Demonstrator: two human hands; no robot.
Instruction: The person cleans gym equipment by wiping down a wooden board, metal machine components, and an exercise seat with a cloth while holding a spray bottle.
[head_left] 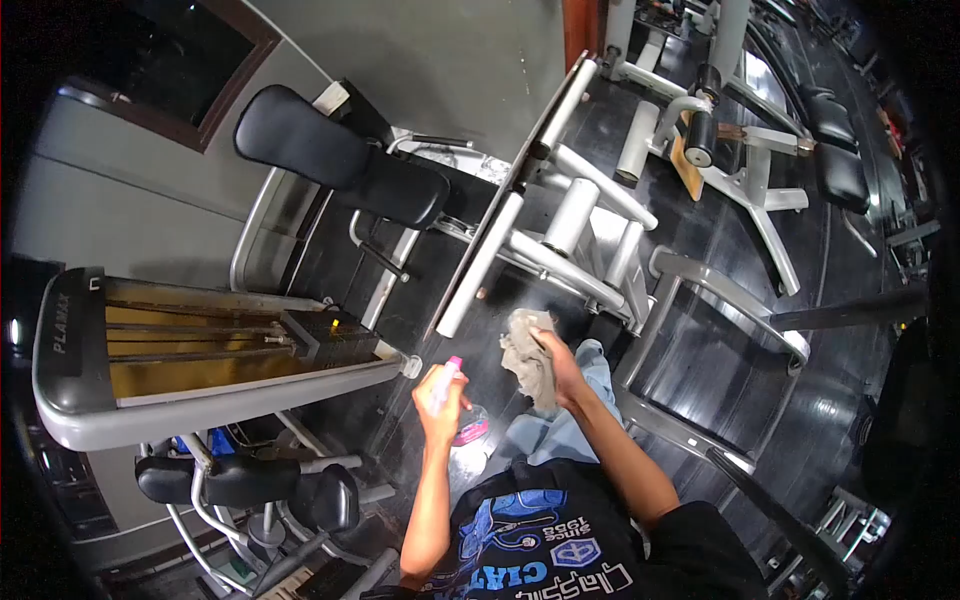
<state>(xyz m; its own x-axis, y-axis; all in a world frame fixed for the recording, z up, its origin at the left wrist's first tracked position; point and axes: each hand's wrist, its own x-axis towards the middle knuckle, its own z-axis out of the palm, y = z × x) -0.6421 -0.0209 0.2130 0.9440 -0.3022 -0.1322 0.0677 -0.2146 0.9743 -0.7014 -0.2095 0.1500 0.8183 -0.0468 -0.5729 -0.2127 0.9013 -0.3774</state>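
My left hand [438, 402] is wrapped around the neck of a spray bottle [472, 428]. The bottle has a pink and white spray head and a clear body with pink liquid at the bottom. A crumpled beige-grey cloth [527, 362] hangs from my right hand [564, 372], whose fingers are closed on its edge. Both hands are held in front of my body, apart from each other. Just beyond them lies a long silver tube [480, 265] of a gym machine frame, and neither hand touches it.
A weight-stack machine [240, 415] marked PLAMAX stands at the left. Behind it is a padded black seat [340, 155]. A grey metal frame [690, 440] stands close on the right, with more gym machines beyond. The floor [400, 440] is dark and glossy.
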